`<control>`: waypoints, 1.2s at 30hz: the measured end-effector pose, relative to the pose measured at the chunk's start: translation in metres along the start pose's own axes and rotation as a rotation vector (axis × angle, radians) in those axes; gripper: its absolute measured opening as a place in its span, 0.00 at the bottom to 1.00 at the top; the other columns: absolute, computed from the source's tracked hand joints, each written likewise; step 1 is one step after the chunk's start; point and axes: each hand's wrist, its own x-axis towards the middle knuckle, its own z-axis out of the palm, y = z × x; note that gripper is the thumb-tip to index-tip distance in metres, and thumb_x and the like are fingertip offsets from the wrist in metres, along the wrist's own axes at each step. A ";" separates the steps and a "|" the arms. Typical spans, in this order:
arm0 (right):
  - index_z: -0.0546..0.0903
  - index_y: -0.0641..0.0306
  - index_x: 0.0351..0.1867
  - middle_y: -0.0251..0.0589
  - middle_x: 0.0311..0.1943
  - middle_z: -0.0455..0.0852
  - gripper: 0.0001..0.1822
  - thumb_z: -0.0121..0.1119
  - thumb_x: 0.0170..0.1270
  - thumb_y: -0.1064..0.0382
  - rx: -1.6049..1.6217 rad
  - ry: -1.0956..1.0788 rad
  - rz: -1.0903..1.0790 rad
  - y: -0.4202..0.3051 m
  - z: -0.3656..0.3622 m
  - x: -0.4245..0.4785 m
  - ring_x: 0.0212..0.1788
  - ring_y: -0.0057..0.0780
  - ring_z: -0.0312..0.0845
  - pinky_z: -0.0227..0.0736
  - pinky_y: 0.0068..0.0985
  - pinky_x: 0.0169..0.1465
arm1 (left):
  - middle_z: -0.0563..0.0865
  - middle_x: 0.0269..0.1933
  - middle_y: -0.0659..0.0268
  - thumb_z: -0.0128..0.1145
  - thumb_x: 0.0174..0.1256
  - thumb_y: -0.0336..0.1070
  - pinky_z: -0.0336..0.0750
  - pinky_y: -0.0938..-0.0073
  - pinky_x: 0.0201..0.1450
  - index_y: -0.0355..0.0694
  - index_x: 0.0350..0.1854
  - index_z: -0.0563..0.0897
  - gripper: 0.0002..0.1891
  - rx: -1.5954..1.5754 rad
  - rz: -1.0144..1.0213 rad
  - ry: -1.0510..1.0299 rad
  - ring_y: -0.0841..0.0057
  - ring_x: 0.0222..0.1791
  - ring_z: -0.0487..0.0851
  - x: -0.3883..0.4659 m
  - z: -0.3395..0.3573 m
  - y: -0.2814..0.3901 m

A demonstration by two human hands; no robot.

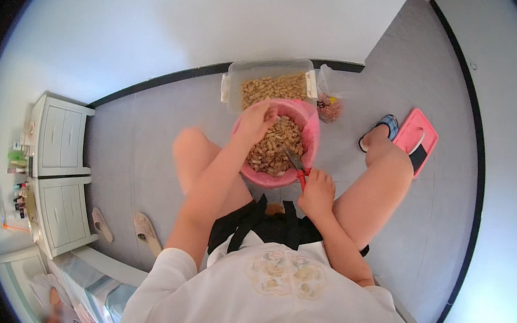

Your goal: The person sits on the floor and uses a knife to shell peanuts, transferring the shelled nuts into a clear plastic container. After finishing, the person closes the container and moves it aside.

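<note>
A pink bucket (315, 141) lined with a pink plastic bag stands between my knees, holding a heap of peanut shells (276, 147). My left hand (257, 123) hangs over its far left rim, fingers curled inward; whether anything is pinched in them is too small to tell. Close to the near right rim, my right hand (318, 193) grips red-handled pliers (295, 159), whose metal jaws point over the shells. Just beyond the bucket sits a clear plastic storage box (272, 67) with unshelled peanuts (277, 87). Beside it is a clear plastic bag of reddish peanut kernels (330, 108).
A pink plastic lid (414, 115) lies by my right foot in a blue slipper (388, 124). White cabinets (62, 135) line the left, with beige slippers (146, 232) nearby. Someone lies on the bed (88, 280) at lower left. A white wall (207, 12) rises behind the box.
</note>
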 end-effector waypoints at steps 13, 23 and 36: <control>0.69 0.69 0.43 0.53 0.39 0.73 0.24 0.57 0.39 0.69 0.248 -0.148 0.053 0.010 0.003 0.011 0.42 0.51 0.69 0.66 0.43 0.44 | 0.68 0.29 0.64 0.48 0.66 0.45 0.72 0.66 0.45 0.35 0.35 0.71 0.15 0.004 -0.244 0.115 0.70 0.29 0.68 0.153 0.148 -0.031; 0.68 0.71 0.43 0.52 0.40 0.72 0.25 0.59 0.38 0.69 0.303 -0.217 0.015 0.004 0.005 0.018 0.44 0.50 0.68 0.63 0.42 0.46 | 0.80 0.40 0.60 0.49 0.65 0.41 0.74 0.75 0.40 0.34 0.44 0.76 0.15 0.414 0.022 0.007 0.74 0.38 0.78 0.152 0.042 0.053; 0.67 0.72 0.46 0.57 0.41 0.71 0.26 0.54 0.38 0.73 0.501 -0.356 0.068 -0.013 0.013 0.049 0.46 0.54 0.67 0.64 0.41 0.48 | 0.84 0.34 0.57 0.56 0.51 0.34 0.75 0.67 0.42 0.47 0.36 0.84 0.10 1.709 0.195 0.086 0.63 0.36 0.82 0.198 -0.122 0.021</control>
